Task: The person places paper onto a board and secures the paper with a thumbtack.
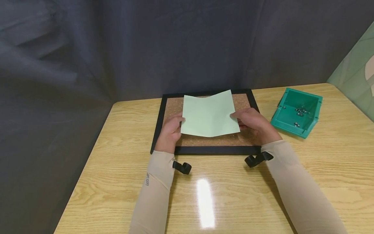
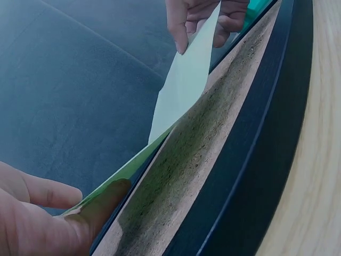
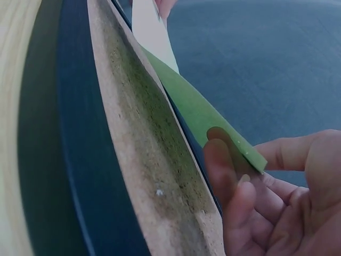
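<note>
A pale green sheet of paper is held up over a cork board with a black frame. My left hand pinches the sheet's left edge, thumb on top and fingers beneath. At the opposite edge my right hand pinches it the same way. The paper sags along its middle, with its sides raised. Both wrist views show a gap between the sheet and the cork, on which a shadow falls. In the right wrist view, fingers support the paper's underside.
A green plastic bin with several small shiny metal pieces stands right of the board on the wooden table. Dark cloth hangs behind and to the left. A patterned green surface borders the right side.
</note>
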`<action>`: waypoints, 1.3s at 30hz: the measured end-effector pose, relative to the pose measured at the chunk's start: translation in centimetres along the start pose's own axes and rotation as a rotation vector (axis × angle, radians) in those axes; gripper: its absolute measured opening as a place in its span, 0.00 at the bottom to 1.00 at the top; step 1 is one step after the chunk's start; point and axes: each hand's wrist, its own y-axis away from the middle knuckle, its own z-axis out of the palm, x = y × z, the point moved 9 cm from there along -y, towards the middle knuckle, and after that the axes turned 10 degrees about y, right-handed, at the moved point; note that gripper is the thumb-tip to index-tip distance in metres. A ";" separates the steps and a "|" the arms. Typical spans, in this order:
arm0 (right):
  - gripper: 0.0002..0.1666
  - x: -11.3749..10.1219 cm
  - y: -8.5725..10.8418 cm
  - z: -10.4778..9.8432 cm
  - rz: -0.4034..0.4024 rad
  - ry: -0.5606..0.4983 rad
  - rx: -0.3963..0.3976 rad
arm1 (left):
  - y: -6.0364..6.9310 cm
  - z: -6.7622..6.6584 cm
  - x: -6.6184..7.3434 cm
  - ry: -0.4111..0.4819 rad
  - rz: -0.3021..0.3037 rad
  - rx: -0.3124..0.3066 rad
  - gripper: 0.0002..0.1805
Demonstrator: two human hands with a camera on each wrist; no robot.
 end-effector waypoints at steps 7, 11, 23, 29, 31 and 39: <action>0.26 0.0 -0.2 0.0 -0.012 0.038 -0.003 | 0.0 0.1 0.0 0.033 -0.015 0.010 0.26; 0.26 0.1 -0.3 0.1 -0.022 0.022 -0.016 | 0.0 -0.1 0.0 0.035 -0.016 0.040 0.24; 0.26 0.5 -0.3 0.2 -0.003 0.032 -0.011 | 0.0 -0.9 -0.3 0.086 -0.029 0.118 0.26; 0.26 0.8 -0.3 0.0 0.025 0.035 0.012 | -0.1 -1.0 -0.4 0.108 -0.020 0.148 0.23; 0.26 0.9 -0.3 -0.1 0.039 0.053 0.021 | -0.2 -0.8 -0.5 0.121 -0.021 0.134 0.23; 0.33 1.7 -0.4 -0.2 0.085 0.159 0.029 | -0.3 -0.8 -0.4 0.123 0.004 0.127 0.17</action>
